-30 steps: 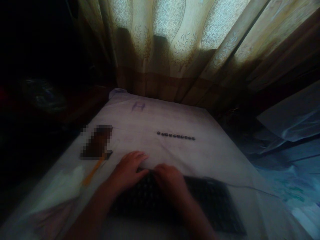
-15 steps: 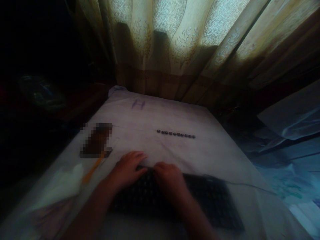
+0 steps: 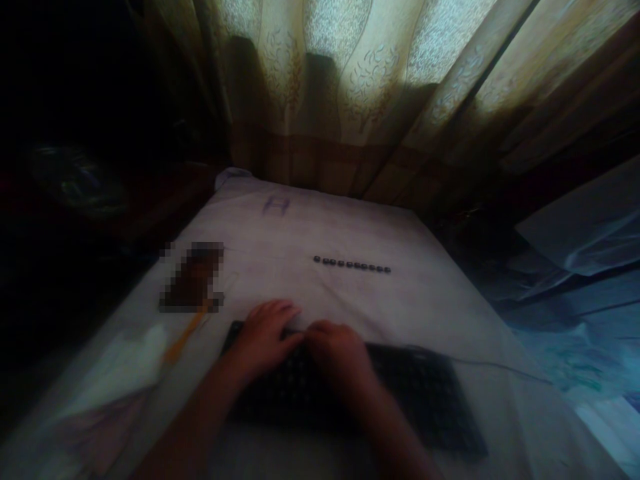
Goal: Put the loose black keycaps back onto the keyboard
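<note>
A black keyboard (image 3: 425, 393) lies on the cloth-covered table, below both hands. My left hand (image 3: 267, 337) rests over its upper left part, fingers stretched past the back edge and thumb reaching toward the other hand. My right hand (image 3: 343, 350) is at the keyboard's back edge, left of its middle, with the fingers curled together. Whatever those fingertips pinch is hidden. Beyond the hands, a row of several small dark keycaps (image 3: 353, 265) lies on the cloth.
A slim orange tool (image 3: 187, 331) lies left of the keyboard, beside a blurred-out dark rectangular thing (image 3: 195, 277). Pale crumpled cloth or plastic (image 3: 120, 367) sits at the near left. The keyboard's cable (image 3: 500, 368) runs right. Curtains (image 3: 360, 87) hang behind the table.
My left hand has shifted slightly right, its thumb now close to my right fingers, uncovering the keyboard's upper left corner. My right hand has barely moved. The view has tilted slightly.
</note>
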`<state>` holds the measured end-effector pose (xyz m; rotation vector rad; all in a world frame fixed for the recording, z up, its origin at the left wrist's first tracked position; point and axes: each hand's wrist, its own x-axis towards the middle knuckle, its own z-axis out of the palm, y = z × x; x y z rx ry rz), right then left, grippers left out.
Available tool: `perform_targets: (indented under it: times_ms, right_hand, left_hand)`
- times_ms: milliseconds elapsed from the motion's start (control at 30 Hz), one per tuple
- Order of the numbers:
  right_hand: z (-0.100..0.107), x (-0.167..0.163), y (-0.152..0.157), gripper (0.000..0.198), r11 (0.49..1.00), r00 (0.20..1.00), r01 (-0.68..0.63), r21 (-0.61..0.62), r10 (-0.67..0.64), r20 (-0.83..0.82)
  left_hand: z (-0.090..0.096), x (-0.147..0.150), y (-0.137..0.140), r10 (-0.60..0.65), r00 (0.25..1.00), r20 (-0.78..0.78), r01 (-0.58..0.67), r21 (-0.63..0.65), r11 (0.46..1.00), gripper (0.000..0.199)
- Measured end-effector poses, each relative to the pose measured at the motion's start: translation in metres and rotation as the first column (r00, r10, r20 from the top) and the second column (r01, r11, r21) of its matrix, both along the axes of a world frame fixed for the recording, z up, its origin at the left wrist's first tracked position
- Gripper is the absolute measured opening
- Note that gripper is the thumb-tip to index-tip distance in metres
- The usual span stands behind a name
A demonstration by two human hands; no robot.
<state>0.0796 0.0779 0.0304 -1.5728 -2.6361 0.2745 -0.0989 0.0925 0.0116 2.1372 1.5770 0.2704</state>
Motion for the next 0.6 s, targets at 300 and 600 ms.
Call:
perform_targets:
  times_ms: [300,600]
  right_hand:
    - [-0.01,0.006,-0.001,0.022,0.999,0.969,0.037,-0.04,-0.045,-0.242]
    - [-0.012,0.012,0.006,0.021,0.986,0.89,0.065,-0.156,-0.128,-0.437]
  left_hand:
    - [-0.001,0.002,0.0,0.005,1.0,-0.016,-0.005,0.011,1.0,0.051]
    - [0.004,0.004,0.0,0.01,0.999,-0.032,-0.01,-0.002,1.0,0.052]
